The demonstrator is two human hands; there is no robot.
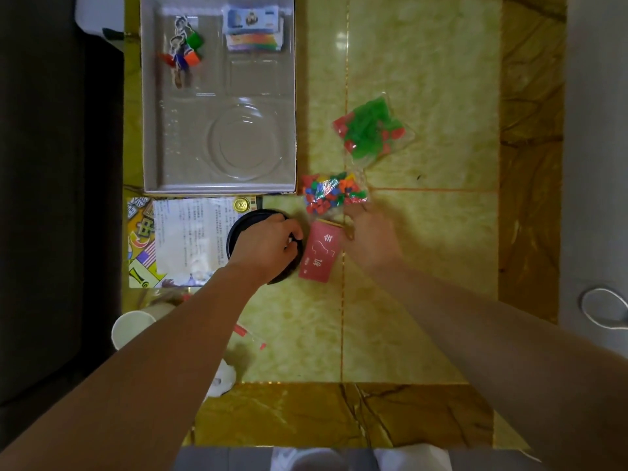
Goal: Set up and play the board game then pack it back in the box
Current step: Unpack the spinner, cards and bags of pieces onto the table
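**So, left hand on the tray, right hand over the cards**

Left hand [268, 243] is curled over the right rim of the black round tray [238, 229], gripping it. That's near the left edge of the table [424, 249], next to the rules sheet [183, 236]. The red card deck [319, 254] lies just beside the tray. Right hand [370, 236] is over the deck's far end, too blurry to tell if it's holding anything. The bag of mixed coloured pieces [334, 193] sits just past it, and the green-and-red bag [372, 129] is further out. The open box [149, 130] fills the far left corner, with pawns [183, 49] and banknotes [253, 23] inside.

Glossy yellow-green marble table [424, 266] beside a dark sofa [51, 198].
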